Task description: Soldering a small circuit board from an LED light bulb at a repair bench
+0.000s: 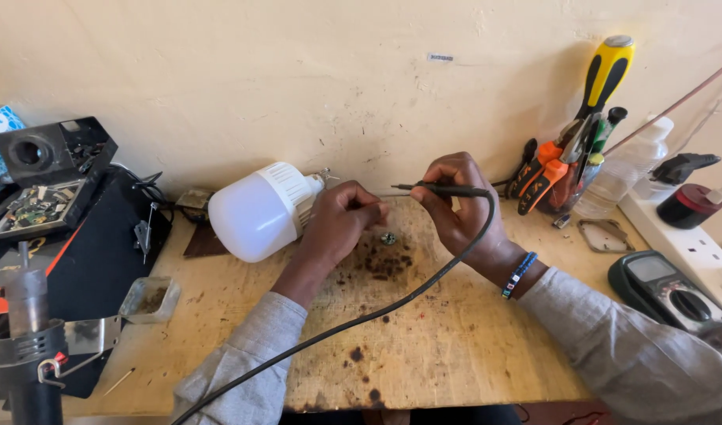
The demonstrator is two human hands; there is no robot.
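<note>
White plastic bulb with ribbed base (260, 209) lies on its side on the scorched wooden table (439, 346), the left hand (337, 224) curled closed at its metal cap. Right of the bulb, the right hand (455, 201) pinches a thin black corded soldering iron (443, 189); a small round metal part (387, 238) lies between the hands.

Head camera, looking down, close over workbench (455, 346).

free: bare bench (455, 346) front-centre | blocked left: bulb (260, 211), tray (148, 299) | blocked right: tool cup (569, 177), meter (675, 295) | crossing: cable (392, 303)
</note>
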